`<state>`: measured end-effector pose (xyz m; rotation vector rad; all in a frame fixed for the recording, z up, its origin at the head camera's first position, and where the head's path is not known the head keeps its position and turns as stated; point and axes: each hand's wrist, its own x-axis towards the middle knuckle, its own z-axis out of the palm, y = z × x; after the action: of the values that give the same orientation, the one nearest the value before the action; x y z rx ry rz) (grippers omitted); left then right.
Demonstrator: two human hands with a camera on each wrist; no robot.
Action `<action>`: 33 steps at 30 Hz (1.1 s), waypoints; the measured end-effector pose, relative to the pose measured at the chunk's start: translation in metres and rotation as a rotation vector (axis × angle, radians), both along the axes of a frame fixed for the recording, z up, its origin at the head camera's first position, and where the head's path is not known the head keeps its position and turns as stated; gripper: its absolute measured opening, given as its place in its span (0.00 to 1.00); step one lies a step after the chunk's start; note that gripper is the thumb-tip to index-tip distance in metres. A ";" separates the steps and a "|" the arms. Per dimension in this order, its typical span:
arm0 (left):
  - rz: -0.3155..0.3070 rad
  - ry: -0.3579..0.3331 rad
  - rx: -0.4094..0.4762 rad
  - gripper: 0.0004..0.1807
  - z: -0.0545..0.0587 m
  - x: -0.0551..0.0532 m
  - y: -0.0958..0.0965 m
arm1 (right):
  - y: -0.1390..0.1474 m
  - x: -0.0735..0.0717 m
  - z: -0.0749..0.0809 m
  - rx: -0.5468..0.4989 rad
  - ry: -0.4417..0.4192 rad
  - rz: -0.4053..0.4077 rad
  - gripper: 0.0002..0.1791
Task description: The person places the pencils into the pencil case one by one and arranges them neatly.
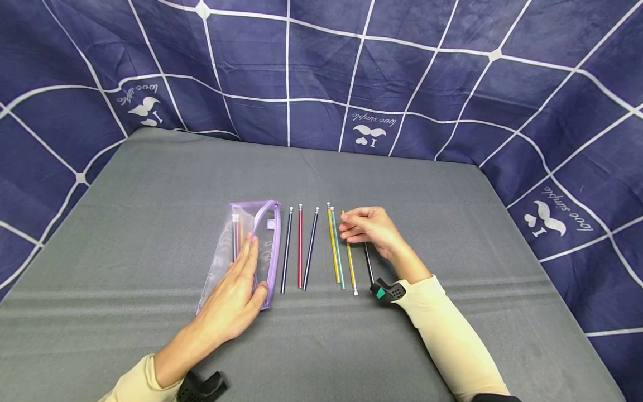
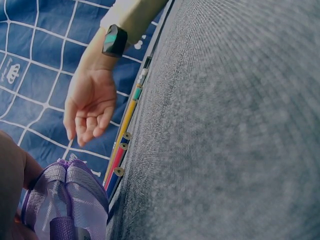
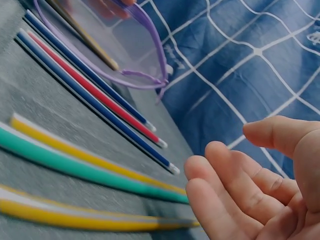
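Right hand (image 1: 370, 228), centre-right, fingers loosely curved, empty, should pinch the rightmost yellow pencil (image 1: 351, 262) mid-shaft; left hand (image 1: 233, 298), centre-left, fingers together, rests on purple zippered pouch (image 1: 267, 245).

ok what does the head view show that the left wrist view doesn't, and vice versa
Only the head view shows the left sleeve and black device beside it.
Only the left wrist view shows the palm of the right hand and three pencil ends face-on.
Both share the right hand, left hand, purple pouch, pencils and blue backdrop.
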<state>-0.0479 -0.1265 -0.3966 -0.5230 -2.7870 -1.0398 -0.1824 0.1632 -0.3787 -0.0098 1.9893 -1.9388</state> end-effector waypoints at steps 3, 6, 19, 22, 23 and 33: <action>-0.001 0.002 0.000 0.42 0.000 0.000 0.000 | 0.006 -0.003 0.002 0.016 0.003 -0.022 0.19; -0.002 0.000 0.001 0.42 0.000 0.000 0.000 | 0.012 -0.006 0.003 0.025 0.009 -0.055 0.20; -0.004 -0.001 0.001 0.42 -0.001 0.000 0.000 | 0.031 -0.015 -0.002 0.234 0.085 -0.172 0.10; -0.004 -0.004 0.001 0.42 -0.001 0.000 0.000 | 0.032 -0.015 -0.004 0.294 0.085 -0.161 0.11; -0.004 -0.006 0.001 0.42 -0.001 0.000 0.000 | 0.033 -0.015 -0.005 0.311 0.084 -0.156 0.11; 0.000 -0.022 0.001 0.42 0.001 0.000 0.000 | 0.033 -0.015 -0.009 0.480 0.078 -0.103 0.12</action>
<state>-0.0478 -0.1264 -0.3960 -0.5140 -2.8052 -1.0537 -0.1970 0.1965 -0.3875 0.1434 2.5003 -1.4873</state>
